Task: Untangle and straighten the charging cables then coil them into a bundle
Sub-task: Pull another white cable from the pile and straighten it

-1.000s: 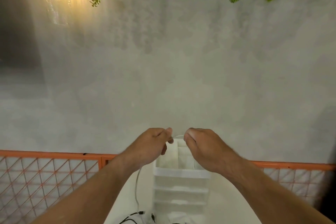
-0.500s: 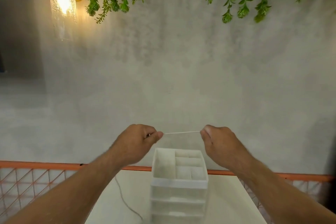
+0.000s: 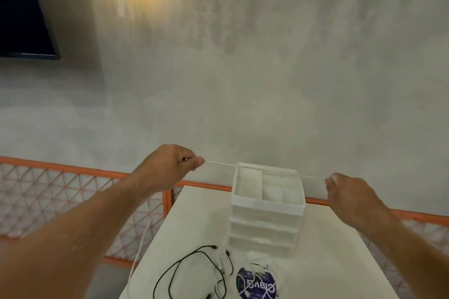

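A thin white charging cable (image 3: 220, 164) is stretched taut in the air between my two hands, above the table. My left hand (image 3: 170, 165) pinches it at the left end, and its slack hangs down past the table's left edge. My right hand (image 3: 345, 192) pinches the cable at the right. A black cable (image 3: 179, 267) lies in loose tangled loops on the white table (image 3: 194, 213) near the front, with more white cable mixed in beside it.
A white plastic drawer organiser (image 3: 267, 209) stands mid-table under the stretched cable. A round dark blue printed disc (image 3: 257, 285) lies in front of it. An orange mesh railing (image 3: 73, 192) runs behind and left of the table, before a grey wall.
My hands have moved apart, from nearly touching to wide on either side of the organiser, drawing the white cable out straight. The view has tilted down, showing the table and black cable.
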`<action>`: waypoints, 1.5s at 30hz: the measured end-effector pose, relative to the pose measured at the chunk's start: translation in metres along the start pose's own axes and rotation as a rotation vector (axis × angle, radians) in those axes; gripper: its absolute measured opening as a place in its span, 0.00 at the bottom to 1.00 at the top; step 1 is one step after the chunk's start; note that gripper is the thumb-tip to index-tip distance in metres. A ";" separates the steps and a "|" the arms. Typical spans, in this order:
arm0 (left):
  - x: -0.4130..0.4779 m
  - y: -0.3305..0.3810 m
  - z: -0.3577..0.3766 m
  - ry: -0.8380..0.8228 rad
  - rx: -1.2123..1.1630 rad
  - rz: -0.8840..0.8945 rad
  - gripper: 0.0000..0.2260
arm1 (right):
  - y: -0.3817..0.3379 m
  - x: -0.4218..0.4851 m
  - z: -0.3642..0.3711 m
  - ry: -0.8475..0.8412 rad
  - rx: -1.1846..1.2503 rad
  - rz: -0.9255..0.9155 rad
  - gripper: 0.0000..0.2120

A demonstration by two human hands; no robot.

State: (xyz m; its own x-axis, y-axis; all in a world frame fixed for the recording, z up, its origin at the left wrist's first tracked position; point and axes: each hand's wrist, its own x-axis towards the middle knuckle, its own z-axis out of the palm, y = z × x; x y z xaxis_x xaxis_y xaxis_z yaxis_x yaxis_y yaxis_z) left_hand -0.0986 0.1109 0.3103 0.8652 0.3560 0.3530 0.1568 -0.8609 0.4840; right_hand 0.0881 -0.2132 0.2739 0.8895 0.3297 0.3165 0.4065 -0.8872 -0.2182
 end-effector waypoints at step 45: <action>-0.118 -0.086 0.005 0.002 0.223 -0.087 0.29 | -0.171 -0.061 0.020 -0.223 0.259 -0.531 0.21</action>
State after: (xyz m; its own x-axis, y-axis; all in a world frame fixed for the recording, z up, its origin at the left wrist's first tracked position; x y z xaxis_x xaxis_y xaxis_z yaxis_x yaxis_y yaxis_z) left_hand -0.2118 0.1418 0.2233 0.8431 0.4329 0.3191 0.3321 -0.8858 0.3242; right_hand -0.0313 -0.0748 0.2739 0.5634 0.7878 0.2487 0.8170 -0.4866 -0.3094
